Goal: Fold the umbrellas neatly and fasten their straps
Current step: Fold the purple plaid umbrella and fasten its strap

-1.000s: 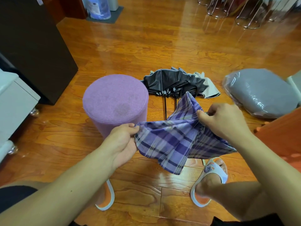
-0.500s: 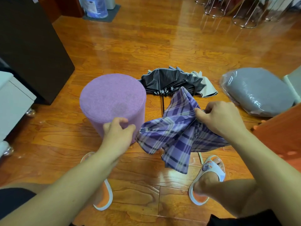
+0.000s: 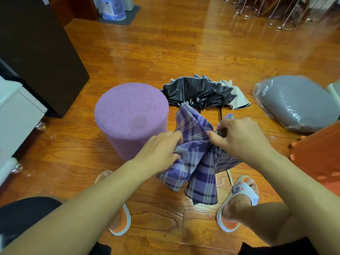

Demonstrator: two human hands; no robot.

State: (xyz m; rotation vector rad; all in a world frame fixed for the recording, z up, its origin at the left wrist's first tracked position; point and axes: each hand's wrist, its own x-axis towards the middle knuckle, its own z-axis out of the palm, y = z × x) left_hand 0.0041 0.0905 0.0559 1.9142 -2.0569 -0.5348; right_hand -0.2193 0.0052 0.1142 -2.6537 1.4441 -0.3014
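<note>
Above wooden floor (image 3: pixel 184 52), both hands (image 3: pixel 161 151) gripping plaid umbrella (image 3: pixel 195 162)

Glossy wood floor (image 3: pixel 184 52), plaid cloth umbrella (image 3: pixel 198 162), matt fuzzy stool (image 3: pixel 128 111)

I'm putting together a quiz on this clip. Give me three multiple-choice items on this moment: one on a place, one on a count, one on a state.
1. Where does the black umbrella lie?
A. on the purple stool
B. on the floor beyond the stool
C. in the person's lap

2. How many umbrellas show?
A. one
B. two
C. four

3. How is the plaid umbrella held?
A. by both hands
B. by the right hand alone
C. by neither

Key: 1 B, it lies on the wooden floor behind the purple stool. 2 B, one black, one plaid. 3 A, the left hand and right hand both grip its fabric.
</note>
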